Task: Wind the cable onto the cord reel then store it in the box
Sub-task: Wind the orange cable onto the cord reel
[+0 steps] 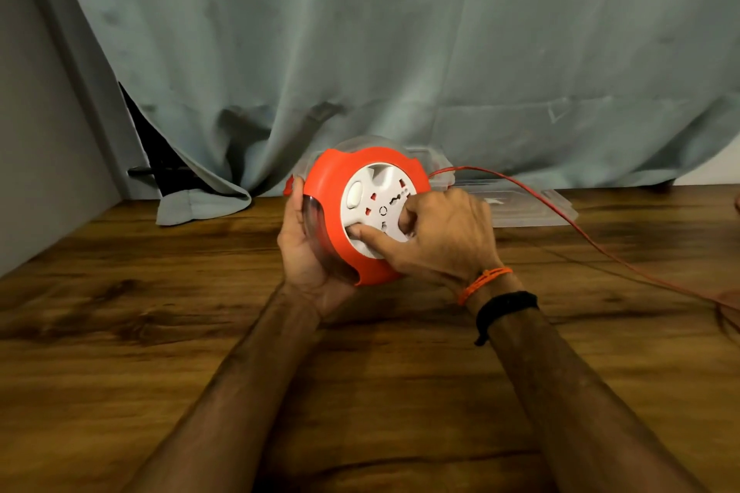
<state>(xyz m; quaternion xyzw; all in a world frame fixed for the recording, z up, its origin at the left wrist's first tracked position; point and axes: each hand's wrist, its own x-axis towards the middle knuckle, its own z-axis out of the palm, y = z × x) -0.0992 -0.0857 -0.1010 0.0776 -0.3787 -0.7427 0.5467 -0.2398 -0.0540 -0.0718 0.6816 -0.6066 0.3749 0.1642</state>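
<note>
A round orange cord reel with a white socket face is held tilted above the wooden table. My left hand grips its clear left rim from below. My right hand lies on the white face, thumb and curled fingers pressed into its recesses. A thin red cable leaves the reel's upper right and trails over the table to the right edge. A clear plastic box lies behind the reel; most of it is hidden by the reel and my right hand.
A grey-green curtain hangs along the table's back edge, its hem bunched at the left. A grey wall bounds the left side. Bare wood stretches in front of the reel.
</note>
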